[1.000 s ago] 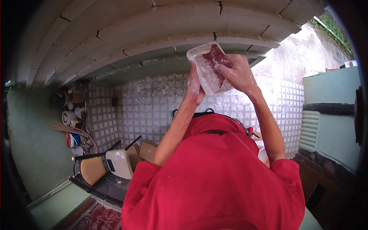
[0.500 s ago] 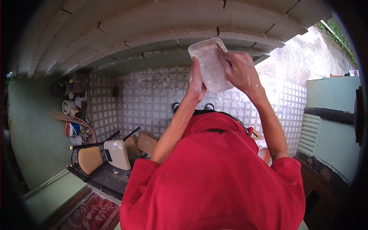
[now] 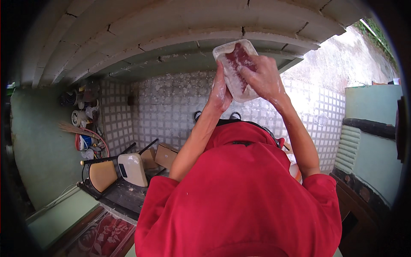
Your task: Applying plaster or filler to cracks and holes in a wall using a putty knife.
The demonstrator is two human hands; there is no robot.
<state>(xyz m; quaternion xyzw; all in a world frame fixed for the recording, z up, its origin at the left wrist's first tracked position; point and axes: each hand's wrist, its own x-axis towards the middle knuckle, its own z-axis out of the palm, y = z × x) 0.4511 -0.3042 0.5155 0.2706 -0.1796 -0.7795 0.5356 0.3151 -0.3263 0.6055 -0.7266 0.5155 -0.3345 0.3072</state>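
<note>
My left hand (image 3: pixel 221 93) is closed around the near left side of a white rectangular plastic tray (image 3: pixel 236 95), thumb along its rim. White paste is smeared inside the tray. My right hand (image 3: pixel 267 80) reaches over the tray's right side, its fingers closed on a flat dark red scraper-like piece (image 3: pixel 240 55). White streaks cover that piece, and its lower part is partly behind the fingers. Both hands carry white smears. The tray is held up in front of me, above the floor.
Ahead runs a cracked, pale stepped overhang (image 3: pixel 184 36). White splatter marks the tiled floor (image 3: pixel 167 100). At left are a broom (image 3: pixel 70 127), buckets (image 3: pixel 78 118) and a hose. Nearer stand a tan-backed chair (image 3: pixel 102 175) and cardboard boxes (image 3: pixel 165 155). A pale green wall (image 3: pixel 370 105) is at right.
My right hand has shifted slightly left over the tray. The dark red piece now shows its broad face, where earlier only a narrow dark part was visible by the fingers.
</note>
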